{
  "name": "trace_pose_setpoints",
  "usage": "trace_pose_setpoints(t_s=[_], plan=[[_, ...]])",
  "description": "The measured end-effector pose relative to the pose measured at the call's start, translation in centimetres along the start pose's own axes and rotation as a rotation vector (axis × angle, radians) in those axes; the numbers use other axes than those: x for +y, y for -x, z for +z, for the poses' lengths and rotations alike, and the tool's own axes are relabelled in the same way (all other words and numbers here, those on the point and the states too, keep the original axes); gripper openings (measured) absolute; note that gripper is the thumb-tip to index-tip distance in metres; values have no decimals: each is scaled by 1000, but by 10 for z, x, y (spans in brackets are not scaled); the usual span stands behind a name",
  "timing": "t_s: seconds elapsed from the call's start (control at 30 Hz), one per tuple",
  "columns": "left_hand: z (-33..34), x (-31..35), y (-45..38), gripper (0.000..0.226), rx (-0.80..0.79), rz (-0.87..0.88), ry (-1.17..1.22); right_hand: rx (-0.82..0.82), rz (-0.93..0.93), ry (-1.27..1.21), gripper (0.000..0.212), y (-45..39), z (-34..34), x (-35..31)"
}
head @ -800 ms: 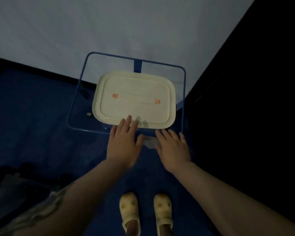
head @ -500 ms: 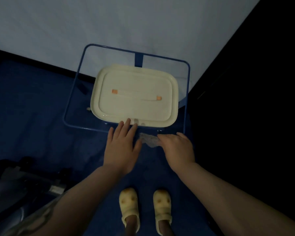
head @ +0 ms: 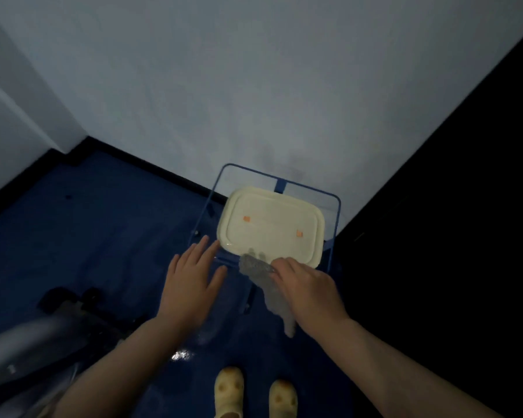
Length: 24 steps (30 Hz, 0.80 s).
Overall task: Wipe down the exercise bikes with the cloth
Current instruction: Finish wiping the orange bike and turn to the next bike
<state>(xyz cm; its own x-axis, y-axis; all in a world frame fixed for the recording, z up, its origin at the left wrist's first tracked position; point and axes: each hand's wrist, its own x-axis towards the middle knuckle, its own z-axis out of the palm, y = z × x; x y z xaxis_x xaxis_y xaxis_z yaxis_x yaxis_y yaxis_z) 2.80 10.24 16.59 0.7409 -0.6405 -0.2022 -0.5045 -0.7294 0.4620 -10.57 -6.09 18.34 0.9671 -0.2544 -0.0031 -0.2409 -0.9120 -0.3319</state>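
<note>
View from my head, looking down into a dim corner. My right hand is closed over a grey cloth, fingers curled onto its upper part; the cloth bunches beneath my fingertips beside the near edge of a cream lid and hangs loose below my palm toward the blue floor. My left hand is open and flat, fingers spread, holding nothing, its fingertips close to the lid's near left corner; whether they touch the blue frame I cannot tell. The lid carries two small orange tabs and sits inside the thin blue frame, which stands against a pale wall. To the right lies a dark surface whose detail is lost in shadow. At lower left, a blurred grey and black piece of equipment stands on the floor; it may belong to an exercise bike, though the blur prevents certainty. My two feet in pale yellow shoes point toward the frame. A small bright glint shows on the floor between my forearms.
</note>
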Motion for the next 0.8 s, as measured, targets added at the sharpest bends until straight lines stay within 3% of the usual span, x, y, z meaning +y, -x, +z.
trace_pose_setpoints(t_s=[0.17,0.33,0.5,0.63,0.8], plan=[[-43,-12,61,54,145,-127,46,84,-156,-17,42,-10,-25,-54],[-52,-38,145,55,280,-386,41,202,-417,11,16,-6,-21,-109],[-45,-62,245,56,376,-678,40,114,-691,-3,28,14,3,-180],[-38,-85,340,56,476,-911,82,9,-885,-59,12,52,24,-257],[-21,-109,481,56,605,-1213,166,-65,-1136,-118,9,122,52,-360]])
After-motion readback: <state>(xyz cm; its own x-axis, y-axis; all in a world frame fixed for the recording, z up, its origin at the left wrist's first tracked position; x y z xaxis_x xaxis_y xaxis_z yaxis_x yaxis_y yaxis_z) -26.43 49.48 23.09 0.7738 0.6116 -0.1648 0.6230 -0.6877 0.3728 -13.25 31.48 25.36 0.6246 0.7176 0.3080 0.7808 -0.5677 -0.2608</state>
